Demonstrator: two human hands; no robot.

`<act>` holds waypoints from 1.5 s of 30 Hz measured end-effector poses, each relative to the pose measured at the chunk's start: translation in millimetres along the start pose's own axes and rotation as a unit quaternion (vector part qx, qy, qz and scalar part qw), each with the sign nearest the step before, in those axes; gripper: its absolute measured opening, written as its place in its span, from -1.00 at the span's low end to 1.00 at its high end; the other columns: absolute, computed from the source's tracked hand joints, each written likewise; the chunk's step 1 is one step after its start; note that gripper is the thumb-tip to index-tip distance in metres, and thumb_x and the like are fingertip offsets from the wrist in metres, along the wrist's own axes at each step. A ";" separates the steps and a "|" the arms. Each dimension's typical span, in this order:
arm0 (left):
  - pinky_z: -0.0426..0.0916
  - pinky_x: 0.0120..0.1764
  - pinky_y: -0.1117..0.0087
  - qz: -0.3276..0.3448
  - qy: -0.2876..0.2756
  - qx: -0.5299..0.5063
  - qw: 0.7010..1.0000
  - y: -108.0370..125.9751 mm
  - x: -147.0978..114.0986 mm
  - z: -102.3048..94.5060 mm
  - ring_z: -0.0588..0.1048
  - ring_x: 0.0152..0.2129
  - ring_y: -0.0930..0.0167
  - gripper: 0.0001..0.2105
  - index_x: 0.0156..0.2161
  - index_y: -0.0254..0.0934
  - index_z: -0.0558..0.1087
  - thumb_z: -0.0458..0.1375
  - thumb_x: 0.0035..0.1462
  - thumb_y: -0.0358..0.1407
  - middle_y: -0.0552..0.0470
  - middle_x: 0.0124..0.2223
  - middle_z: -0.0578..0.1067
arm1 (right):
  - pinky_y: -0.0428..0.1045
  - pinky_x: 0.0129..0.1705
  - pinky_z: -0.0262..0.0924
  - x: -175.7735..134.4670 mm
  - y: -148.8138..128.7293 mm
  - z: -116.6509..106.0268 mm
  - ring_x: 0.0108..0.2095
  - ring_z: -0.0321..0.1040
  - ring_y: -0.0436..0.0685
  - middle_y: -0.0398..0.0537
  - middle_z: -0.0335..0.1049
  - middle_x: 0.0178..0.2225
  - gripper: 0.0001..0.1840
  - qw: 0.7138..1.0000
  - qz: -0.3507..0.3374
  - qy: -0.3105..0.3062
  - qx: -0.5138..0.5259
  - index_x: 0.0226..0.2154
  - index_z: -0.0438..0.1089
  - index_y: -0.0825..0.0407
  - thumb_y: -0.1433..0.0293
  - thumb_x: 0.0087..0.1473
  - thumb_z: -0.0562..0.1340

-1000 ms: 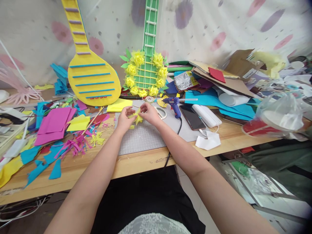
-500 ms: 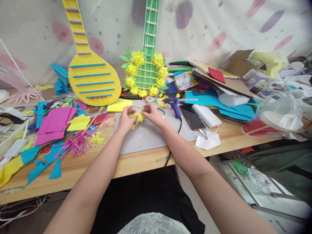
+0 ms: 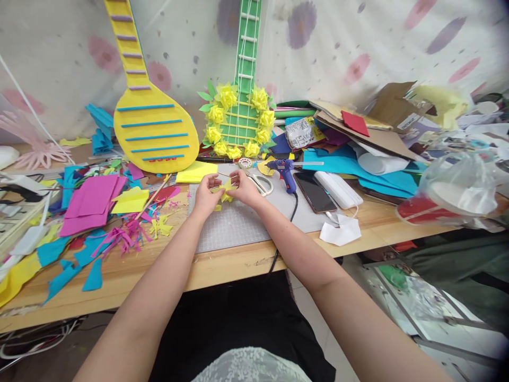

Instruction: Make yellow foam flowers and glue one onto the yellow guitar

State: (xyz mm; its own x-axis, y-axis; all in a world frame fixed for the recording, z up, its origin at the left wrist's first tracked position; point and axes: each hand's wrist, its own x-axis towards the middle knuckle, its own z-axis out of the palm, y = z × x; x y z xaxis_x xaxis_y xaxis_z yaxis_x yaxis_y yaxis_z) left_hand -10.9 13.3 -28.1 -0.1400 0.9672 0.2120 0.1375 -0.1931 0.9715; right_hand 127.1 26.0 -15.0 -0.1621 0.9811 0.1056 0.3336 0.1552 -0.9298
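Observation:
A small yellow paper flower is pinched between my two hands, above the grey cutting mat. My left hand closes on its left side, while the fingers of my right hand close on its upper right. A thin stick shows near the fingertips; which hand has it I cannot tell. Beside my right hand lie white-handled scissors, partly hidden behind it. Behind my left hand is a stack of yellow paper. A blue glue gun rests to the right.
A yellow cardboard instrument and a green one with yellow flowers lean at the back. Paper scraps cover the left side. A phone, a white power bank and a bagged cup stand right.
My right hand has shifted slightly left and down, so more of the scissors shows. The flower's star-like points are turned differently between my fingers. Both hands keep their hold.

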 end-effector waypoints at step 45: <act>0.23 -0.43 0.41 -0.055 -0.237 0.299 0.923 24.4 10.2 -79.0 0.41 -0.50 0.40 -0.70 -0.45 -0.25 0.37 0.29 -0.33 -0.16 0.08 -0.49 0.46 | -0.06 -0.48 0.11 -58.0 -13.5 -176.0 -0.54 0.25 0.00 -0.09 0.36 -0.55 -0.63 0.935 0.215 -0.080 -0.270 -0.51 0.29 0.04 0.06 -0.10 0.27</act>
State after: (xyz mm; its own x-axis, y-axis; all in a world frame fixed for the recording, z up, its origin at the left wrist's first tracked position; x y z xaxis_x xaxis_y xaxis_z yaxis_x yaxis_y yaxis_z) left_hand -86.5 5.5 6.1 0.2396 0.9664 -0.0930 0.6839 -0.1000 0.7227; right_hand 295.4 -12.7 53.5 -0.0282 0.9431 -0.3313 0.8128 -0.1712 -0.5568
